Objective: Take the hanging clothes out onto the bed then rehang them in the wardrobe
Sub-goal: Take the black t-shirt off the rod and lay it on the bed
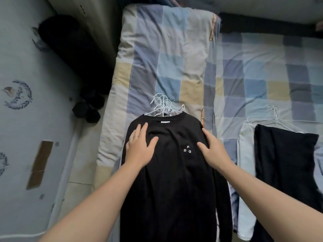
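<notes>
A black sweatshirt (pixel 174 172) lies flat on the bed (pixel 253 75), collar toward a folded checked quilt (pixel 166 49), white hanger hooks (pixel 161 105) bunched just beyond its collar. The left hand (pixel 139 147) and right hand (pixel 215 149) press on its chest, fingers spread flat, gripping nothing. To its right lie more hung clothes (pixel 283 163), partly cut off; its hem runs out of view.

I see the bed (pixel 262 70) in checked bedding, a folded quilt (pixel 166 49) along its left edge, a black sweatshirt (pixel 171 180) near its front edge, and a dark garment (pixel 283 163) toward the right.
</notes>
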